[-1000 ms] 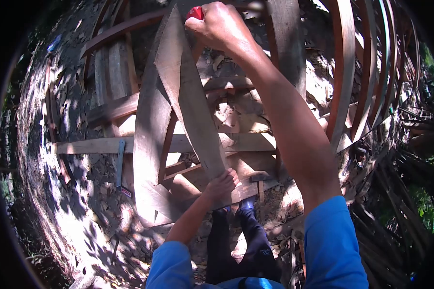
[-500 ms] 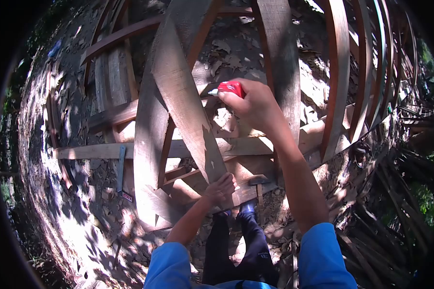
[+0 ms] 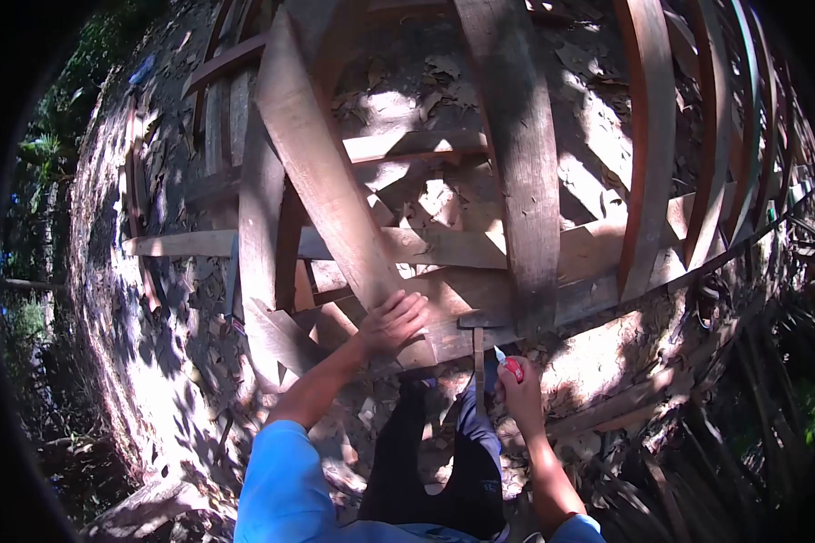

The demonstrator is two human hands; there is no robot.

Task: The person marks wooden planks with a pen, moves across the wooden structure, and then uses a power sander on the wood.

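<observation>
My left hand rests across the lower end of a long wooden plank, its fingers curled over the wood. This plank slants over other boards of a timber frame. Low on the right, my right hand is closed around a small red bottle with a white pointed nozzle, which looks like a glue bottle. Its nozzle points up and left, apart from the wood. Between my hands, a hammer hangs by its head on the edge of the lower beam, handle downward.
A wide upright board and several curved boards cross the horizontal rail. Dry leaves cover the sunlit ground. A pile of dark strips lies at the right. My legs stand close to the beam.
My right hand has moved down and right with the red bottle, from above the frame to beside the hammer. My left hand stays on the plank's end. The view has shifted.
</observation>
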